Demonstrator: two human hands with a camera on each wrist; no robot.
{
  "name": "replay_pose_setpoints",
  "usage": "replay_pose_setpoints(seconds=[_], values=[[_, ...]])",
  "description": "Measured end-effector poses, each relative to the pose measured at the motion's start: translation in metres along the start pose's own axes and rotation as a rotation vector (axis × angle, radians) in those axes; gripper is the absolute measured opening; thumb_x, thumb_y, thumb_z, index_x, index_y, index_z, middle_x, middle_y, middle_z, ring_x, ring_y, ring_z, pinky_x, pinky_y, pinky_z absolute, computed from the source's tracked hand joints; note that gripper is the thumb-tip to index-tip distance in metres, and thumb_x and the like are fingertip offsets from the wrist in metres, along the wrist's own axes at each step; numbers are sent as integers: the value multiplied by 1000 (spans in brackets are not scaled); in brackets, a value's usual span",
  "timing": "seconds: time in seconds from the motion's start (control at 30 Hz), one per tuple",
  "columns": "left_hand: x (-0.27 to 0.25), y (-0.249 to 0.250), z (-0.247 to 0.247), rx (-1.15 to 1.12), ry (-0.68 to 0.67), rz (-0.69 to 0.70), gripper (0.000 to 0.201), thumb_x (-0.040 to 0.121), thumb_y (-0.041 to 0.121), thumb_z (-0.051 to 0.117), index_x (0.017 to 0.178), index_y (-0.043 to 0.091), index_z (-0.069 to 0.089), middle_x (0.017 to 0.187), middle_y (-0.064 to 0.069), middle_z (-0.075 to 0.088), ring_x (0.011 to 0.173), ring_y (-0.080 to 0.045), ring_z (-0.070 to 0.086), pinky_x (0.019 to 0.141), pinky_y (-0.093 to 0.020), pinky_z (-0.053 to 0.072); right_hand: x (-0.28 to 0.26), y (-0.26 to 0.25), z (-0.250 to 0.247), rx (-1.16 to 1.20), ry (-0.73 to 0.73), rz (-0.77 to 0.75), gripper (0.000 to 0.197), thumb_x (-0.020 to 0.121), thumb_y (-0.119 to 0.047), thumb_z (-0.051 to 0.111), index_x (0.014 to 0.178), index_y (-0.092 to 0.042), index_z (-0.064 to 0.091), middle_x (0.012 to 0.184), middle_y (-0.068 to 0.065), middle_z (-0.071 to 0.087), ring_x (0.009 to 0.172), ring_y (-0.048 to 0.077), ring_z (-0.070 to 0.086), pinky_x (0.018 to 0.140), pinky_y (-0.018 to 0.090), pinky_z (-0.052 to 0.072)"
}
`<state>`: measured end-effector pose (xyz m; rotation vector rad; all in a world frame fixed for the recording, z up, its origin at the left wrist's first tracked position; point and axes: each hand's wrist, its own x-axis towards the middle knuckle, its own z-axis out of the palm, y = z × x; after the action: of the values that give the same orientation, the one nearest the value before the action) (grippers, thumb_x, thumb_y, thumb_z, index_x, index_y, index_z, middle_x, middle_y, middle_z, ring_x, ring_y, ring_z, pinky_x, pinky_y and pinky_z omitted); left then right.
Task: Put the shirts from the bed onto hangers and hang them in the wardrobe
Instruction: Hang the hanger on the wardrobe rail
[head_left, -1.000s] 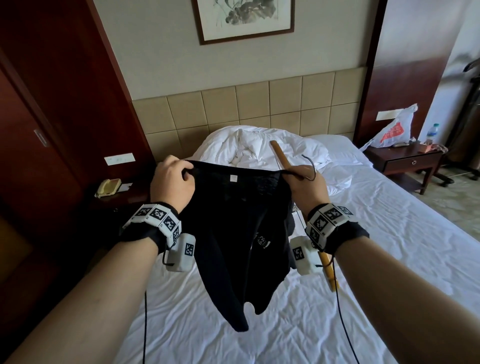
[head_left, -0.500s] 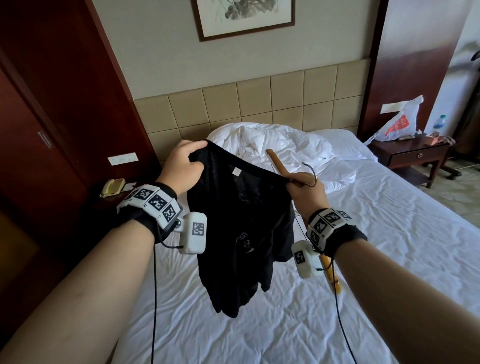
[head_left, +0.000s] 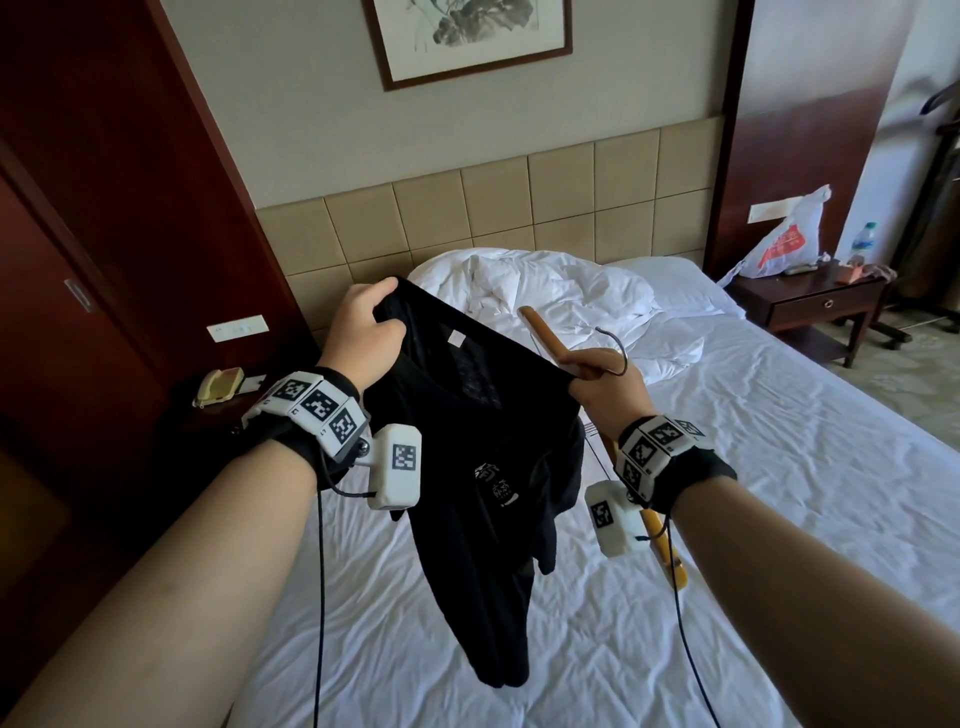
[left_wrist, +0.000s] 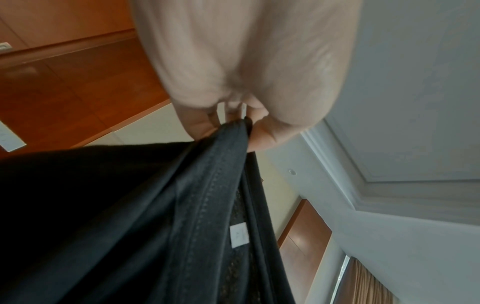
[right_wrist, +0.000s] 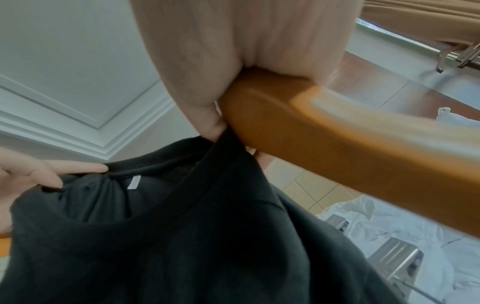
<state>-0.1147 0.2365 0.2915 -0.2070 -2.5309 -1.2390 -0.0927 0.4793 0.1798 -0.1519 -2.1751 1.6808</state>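
We hold a black shirt (head_left: 483, 467) up in the air over the bed (head_left: 727, 519); our left hand (head_left: 363, 332) pinches one side of its neck, grip tight on the cloth; our right hand (head_left: 608, 389) pinches the other side and also grips a wooden hanger (head_left: 543, 332); the shirt hangs down between our hands, with its white tag (head_left: 456, 338) showing.

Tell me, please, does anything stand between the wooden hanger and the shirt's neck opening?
Nothing visible does. Both hands, left hand and right hand, stretch the black shirt collar open; the wooden hanger lies in the right hand, beside the opening, not yet inside.
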Motion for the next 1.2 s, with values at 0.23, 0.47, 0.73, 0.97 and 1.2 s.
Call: replay_pose_setpoints(seconds=[0.23,0.47,0.73,0.97,1.2], values=[[-5,11,-2,-3,-121,-5,63,86,-6,48,145,17,44,129,6,44,116,-3,37,88,-11,30,-5,-8,0,99,76,-101,11,74,-19,75,80,-27,72,93,4,66,84,23,65,80,49,55],[-4,14,3,51,-252,-47,66,81,-7,49,139,24,51,138,3,49,125,-15,46,106,-28,38,-21,-93,-2,454,183,-421,21,92,-10,61,111,-17,66,100,15,65,70,22,65,59,21,51],[-3,14,-6,38,-322,-138,69,76,-7,47,141,18,50,114,-12,61,93,-24,56,84,-32,42,-40,-157,-13,714,210,-584,31,97,-17,49,126,-9,56,104,17,68,55,22,66,52,26,50],[-6,21,-19,-134,-334,-186,70,65,2,47,130,25,59,118,-18,64,108,-39,60,98,-45,47,-42,-177,-11,825,152,-646,33,100,-16,43,125,-1,58,107,17,68,56,28,65,53,34,52],[0,20,-31,-538,-221,-283,66,71,-19,32,120,9,65,119,-14,65,110,-31,61,80,-32,53,-34,-150,3,873,45,-385,30,93,-30,50,112,-13,66,93,11,69,56,26,62,55,33,51]])
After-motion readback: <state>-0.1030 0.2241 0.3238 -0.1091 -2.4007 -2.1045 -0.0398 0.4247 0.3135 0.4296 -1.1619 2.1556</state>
